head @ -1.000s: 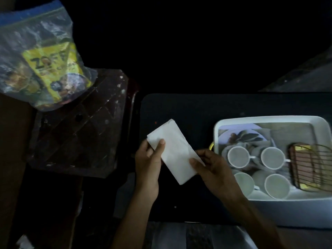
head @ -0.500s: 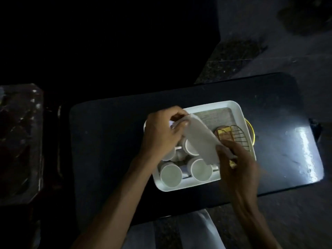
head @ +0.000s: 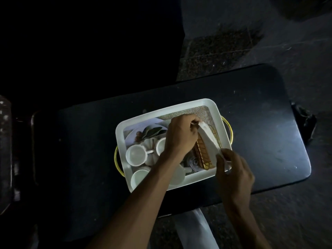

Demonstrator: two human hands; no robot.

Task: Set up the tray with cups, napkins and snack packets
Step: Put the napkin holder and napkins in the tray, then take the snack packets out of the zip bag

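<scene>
Pinching a folded white paper napkin (head: 209, 136) by its ends, our left hand (head: 180, 136) and right hand (head: 233, 169) hold grips clamped over the gold wire basket (head: 202, 153) in the white rectangular tray (head: 120, 141).

We see white rectangular tray (head: 120, 141) with gold handles on dark table. White cups (head: 135, 155) upright, clustered in its left half, one partly hidden. White folded napkin (head: 209, 135) stretched diagonally over gold wire holder (head: 203, 155) in right half, pinched at both ends. Snack packets not discernible.
</scene>
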